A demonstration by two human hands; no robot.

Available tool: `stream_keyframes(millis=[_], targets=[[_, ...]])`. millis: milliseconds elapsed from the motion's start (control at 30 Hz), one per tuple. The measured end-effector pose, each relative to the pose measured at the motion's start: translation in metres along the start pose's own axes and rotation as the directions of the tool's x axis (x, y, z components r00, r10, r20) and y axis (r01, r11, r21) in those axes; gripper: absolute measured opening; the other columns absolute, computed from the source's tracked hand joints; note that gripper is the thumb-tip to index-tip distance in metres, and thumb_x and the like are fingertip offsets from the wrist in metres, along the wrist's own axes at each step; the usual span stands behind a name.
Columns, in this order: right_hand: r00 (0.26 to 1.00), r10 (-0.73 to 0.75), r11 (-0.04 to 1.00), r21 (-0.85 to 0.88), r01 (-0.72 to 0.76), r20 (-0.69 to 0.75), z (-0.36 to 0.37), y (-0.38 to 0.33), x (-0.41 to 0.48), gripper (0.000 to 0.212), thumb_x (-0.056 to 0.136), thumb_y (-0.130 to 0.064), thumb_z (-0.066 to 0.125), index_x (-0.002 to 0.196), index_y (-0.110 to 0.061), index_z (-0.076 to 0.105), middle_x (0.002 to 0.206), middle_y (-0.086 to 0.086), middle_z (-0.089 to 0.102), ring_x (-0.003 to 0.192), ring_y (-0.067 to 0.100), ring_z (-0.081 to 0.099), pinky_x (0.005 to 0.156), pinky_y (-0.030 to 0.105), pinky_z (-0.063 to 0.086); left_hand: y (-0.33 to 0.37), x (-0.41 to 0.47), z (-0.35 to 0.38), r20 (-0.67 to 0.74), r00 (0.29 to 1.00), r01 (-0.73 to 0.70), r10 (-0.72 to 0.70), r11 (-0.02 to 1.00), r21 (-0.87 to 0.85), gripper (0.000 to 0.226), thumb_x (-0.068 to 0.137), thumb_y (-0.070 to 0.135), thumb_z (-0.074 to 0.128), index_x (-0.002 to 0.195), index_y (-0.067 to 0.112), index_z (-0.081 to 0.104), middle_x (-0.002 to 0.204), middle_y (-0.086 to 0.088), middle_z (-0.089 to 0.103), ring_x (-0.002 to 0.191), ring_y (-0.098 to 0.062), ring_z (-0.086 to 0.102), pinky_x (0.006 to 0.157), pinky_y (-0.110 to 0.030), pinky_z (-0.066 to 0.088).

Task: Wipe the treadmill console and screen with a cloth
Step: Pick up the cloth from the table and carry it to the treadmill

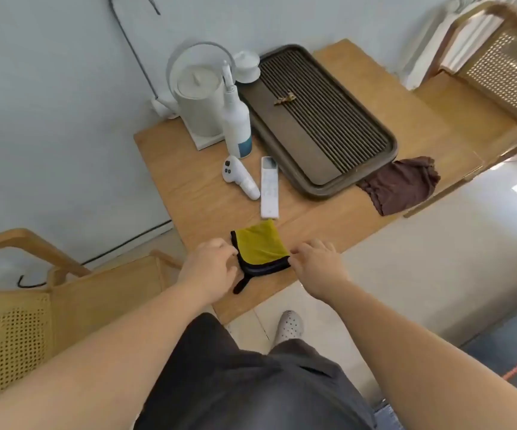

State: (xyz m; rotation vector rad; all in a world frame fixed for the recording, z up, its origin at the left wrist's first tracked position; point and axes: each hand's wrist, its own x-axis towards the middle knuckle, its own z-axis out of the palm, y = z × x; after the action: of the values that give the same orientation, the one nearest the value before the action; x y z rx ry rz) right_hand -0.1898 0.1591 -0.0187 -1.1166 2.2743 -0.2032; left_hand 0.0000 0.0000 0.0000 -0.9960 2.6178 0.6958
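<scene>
Yellow cloth (260, 243) flat on wood table (195, 193), pinched at left edge by left hand (212, 268), at right corner by right hand (319, 265).

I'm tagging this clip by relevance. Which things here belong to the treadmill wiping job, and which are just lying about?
Belongs to the job:
yellow cloth, left hand, right hand, possibly the spray bottle

Lying about:
kettle, tea tray, two remotes, brown rag
</scene>
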Motion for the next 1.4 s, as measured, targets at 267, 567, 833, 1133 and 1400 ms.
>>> stream_keyframes(millis=[267, 567, 833, 1133, 1400], targets=[[0.995, -0.014, 0.998, -0.062, 0.02, 0.097, 0.014, 0.001, 0.048, 0.028, 0.095, -0.041, 0.066, 0.117, -0.025, 0.068, 0.112, -0.003, 0.06, 0.111, 0.023, 0.049, 0.094, 0.036, 0.044, -0.002, 0.054, 0.016, 0.121, 0.984, -0.139, 0.129, 0.987, 0.077, 0.031, 0.095, 0.036, 0.06, 0.12, 0.018, 0.067, 0.121, 0.002, 0.06, 0.114, -0.022, 0.056, 0.093, -0.041, 0.05], [0.992, -0.088, 0.989, -0.11, 0.098, 0.089, 0.022, 0.008, 0.049, 0.023, 0.097, -0.034, 0.064, 0.114, -0.023, 0.075, 0.118, -0.006, 0.068, 0.111, 0.022, 0.053, 0.096, 0.039, 0.048, -0.017, 0.067, 0.023, 0.086, 0.953, -0.301, 0.289, 0.929, 0.214, 0.029, 0.085, 0.044, 0.072, 0.104, 0.023, 0.077, 0.106, 0.004, 0.062, 0.101, -0.023, 0.055, 0.084, -0.039, 0.044], [0.997, 0.063, 0.949, 0.307, -0.073, 0.043, 0.001, -0.003, 0.04, 0.015, 0.104, -0.031, 0.055, 0.091, -0.023, 0.056, 0.084, -0.002, 0.059, 0.083, 0.021, 0.056, 0.074, 0.036, 0.046, 0.004, 0.069, 0.015, 0.03, 0.977, -0.214, 0.213, 0.953, 0.212, 0.019, 0.098, 0.03, 0.059, 0.093, 0.023, 0.076, 0.093, 0.004, 0.063, 0.094, -0.023, 0.051, 0.074, -0.035, 0.035], [0.997, 0.052, 0.864, 0.503, -0.02, -0.05, -0.025, 0.011, 0.011, 0.011, 0.085, -0.012, 0.068, 0.09, -0.021, 0.064, 0.084, 0.001, 0.064, 0.082, 0.02, 0.061, 0.076, 0.043, 0.056, 0.048, 0.041, -0.03, -0.227, 0.974, -0.033, -0.009, 0.983, -0.182, 0.011, 0.099, 0.023, 0.058, 0.093, 0.021, 0.068, 0.089, 0.01, 0.061, 0.095, -0.015, 0.048, 0.076, -0.028, 0.036], [0.978, 0.139, 0.902, 0.427, -0.061, -0.154, -0.016, 0.0, -0.052, 0.014, 0.089, -0.013, 0.062, 0.087, -0.027, 0.061, 0.078, -0.006, 0.061, 0.077, 0.019, 0.057, 0.066, 0.033, 0.045, 0.077, 0.013, -0.051, -0.247, 0.952, -0.251, 0.182, 0.923, -0.291, 0.008, 0.1, 0.025, 0.057, 0.095, 0.024, 0.063, 0.088, 0.008, 0.062, 0.086, -0.011, 0.058, 0.072, -0.027, 0.048]])
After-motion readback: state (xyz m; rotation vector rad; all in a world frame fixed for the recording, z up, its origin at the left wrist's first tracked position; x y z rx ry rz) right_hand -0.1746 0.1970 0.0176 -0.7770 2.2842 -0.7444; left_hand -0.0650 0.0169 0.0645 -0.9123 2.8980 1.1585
